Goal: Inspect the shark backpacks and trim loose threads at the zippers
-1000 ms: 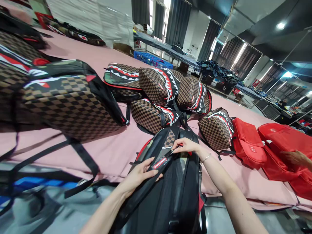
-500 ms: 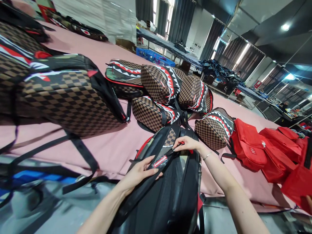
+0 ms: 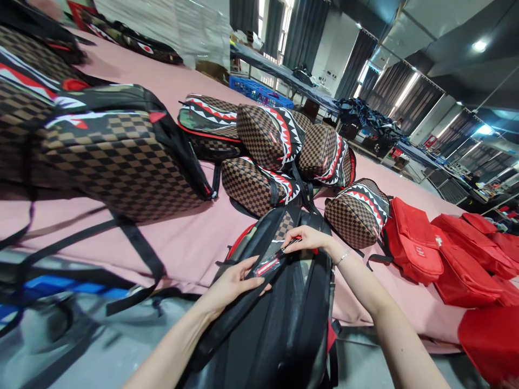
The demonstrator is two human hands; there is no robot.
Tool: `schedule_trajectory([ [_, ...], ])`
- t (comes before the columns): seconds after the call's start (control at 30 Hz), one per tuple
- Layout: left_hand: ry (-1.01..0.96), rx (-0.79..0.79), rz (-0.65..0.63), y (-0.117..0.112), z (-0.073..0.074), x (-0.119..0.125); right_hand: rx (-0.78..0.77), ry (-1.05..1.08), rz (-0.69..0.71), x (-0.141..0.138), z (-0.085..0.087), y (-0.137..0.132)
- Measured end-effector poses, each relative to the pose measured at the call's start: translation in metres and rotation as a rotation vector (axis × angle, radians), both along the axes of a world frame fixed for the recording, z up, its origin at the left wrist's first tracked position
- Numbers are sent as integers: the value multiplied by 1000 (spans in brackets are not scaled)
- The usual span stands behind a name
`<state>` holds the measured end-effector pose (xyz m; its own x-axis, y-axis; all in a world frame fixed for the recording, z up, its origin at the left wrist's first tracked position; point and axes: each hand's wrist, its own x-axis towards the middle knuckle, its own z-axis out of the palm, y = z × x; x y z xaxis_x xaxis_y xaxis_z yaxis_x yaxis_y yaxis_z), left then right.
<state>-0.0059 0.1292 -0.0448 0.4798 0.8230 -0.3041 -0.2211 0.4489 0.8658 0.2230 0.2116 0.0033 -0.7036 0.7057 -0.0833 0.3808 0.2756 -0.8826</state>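
A black backpack (image 3: 284, 319) lies back-up at the near edge of the pink table (image 3: 194, 243), its straps toward me. My left hand (image 3: 233, 283) presses on the left shoulder strap, fingers curled round a small clear-wrapped red tag (image 3: 267, 266). My right hand (image 3: 308, 239) pinches a thin dark-and-red piece, perhaps a zipper pull, near the top of the backpack. A thin bracelet circles my right wrist.
Several brown checkered shark-mouth backpacks (image 3: 267, 140) are piled beyond the black one, and a big one (image 3: 117, 162) lies at the left with loose straps. Red bags (image 3: 417, 248) lie along the right. A blue crate (image 3: 259, 94) and more tables stand behind.
Both hands have stayed on the black backpack, shifting only slightly. Another person's hand seen at the right edge a second ago is gone, and the red bags at the right have been rearranged.
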Motion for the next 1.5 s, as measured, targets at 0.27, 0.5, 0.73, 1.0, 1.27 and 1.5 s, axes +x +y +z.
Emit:
schedule_trajectory([
  [0.27,22,27,-15,0,-2,1,3,-19,67,-15,2,-4],
  [0.5,27,37,-16,0,-4,1,-23,-15,75,-20,0,-4],
  [0.73,23,30,-6,-1,0,1,-3,-25,49,-20,-3,-8],
  [1.0,40,53,21,-1,-3,3,23,-87,22,-11,5,-8],
  [1.27,41,88,5,-1,-7,2,90,-110,64,-25,5,-14],
  [1.5,64,110,16,-1,-4,4,141,-115,19,-28,3,-22],
])
